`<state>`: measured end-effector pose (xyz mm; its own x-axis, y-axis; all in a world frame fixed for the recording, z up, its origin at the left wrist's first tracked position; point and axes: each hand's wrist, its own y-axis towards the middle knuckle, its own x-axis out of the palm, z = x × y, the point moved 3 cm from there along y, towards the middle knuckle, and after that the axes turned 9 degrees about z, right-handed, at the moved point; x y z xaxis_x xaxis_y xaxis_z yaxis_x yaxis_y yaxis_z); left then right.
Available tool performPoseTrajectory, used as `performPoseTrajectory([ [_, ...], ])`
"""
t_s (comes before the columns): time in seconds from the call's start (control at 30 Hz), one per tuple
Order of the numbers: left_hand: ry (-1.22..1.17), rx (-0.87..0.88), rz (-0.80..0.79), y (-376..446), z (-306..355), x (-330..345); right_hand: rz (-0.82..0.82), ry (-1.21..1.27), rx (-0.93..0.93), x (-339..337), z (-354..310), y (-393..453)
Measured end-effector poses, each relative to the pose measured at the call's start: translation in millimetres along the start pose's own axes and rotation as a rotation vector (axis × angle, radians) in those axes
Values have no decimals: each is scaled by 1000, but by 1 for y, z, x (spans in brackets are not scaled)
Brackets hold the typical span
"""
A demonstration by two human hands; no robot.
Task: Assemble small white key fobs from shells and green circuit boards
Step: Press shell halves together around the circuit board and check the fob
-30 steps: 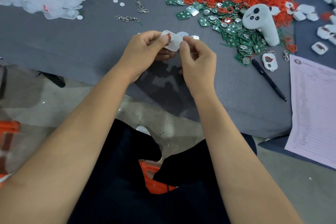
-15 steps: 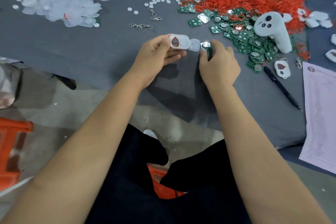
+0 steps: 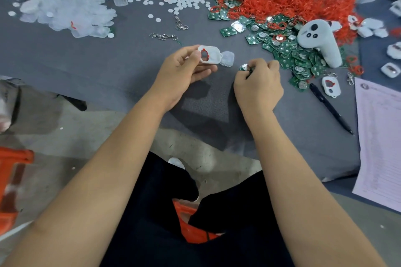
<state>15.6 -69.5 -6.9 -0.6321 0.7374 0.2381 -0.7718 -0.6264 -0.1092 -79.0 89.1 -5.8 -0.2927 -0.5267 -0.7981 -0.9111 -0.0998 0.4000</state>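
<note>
The left hand [image 3: 184,71] holds a white shell [image 3: 209,54] above the grey desk [image 3: 97,67], thumb on its near-left end and fingers [image 3: 204,70] curled beneath it; the shell's long axis runs left to right, parallel to the desk's near edge, its open face turned up with a red ring [image 3: 204,52] seated at the left end. A translucent cover piece [image 3: 227,58] sticks out from its right end, pointing toward the right hand [image 3: 259,84]. That hand rests knuckles-up on the desk a little apart, its curled fingers pinching a green circuit board [image 3: 244,67] with a shiny round cell, mostly hidden. Toward the far right corner lies a heap of green boards [image 3: 288,52] under a mound of red rings [image 3: 282,0], with a white controller [image 3: 319,41] on top. Clear covers [image 3: 65,11] pile at the far left; a black pen [image 3: 329,108] and a printed sheet [image 3: 382,136] lie along the right edge.
</note>
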Motion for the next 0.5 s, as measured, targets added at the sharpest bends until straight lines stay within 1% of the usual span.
performPoseTrajectory([
  [0.13, -19, -3, 4, 1, 0, -1, 40, 62, -14, 0, -2, 0],
  [0.2, -47, 1, -3, 1, 1, -2, 61, 92, -126, 0, -5, 0],
  [0.23, -64, 2, -8, 1, 1, -2, 42, 97, -213, 1, -8, -1],
  [0.3, -102, 2, -10, 2, 1, -3, -58, 28, -375, 6, -11, -3],
  [0.37, -139, -7, 2, 3, 1, -4, -147, -66, -457, 13, -11, -3],
  [0.43, -158, -22, 18, 5, 0, -4, -182, -67, -456, 16, -11, -3],
  [0.5, -153, -21, 20, 6, -2, -4, -165, 21, -425, 14, -9, -3],
])
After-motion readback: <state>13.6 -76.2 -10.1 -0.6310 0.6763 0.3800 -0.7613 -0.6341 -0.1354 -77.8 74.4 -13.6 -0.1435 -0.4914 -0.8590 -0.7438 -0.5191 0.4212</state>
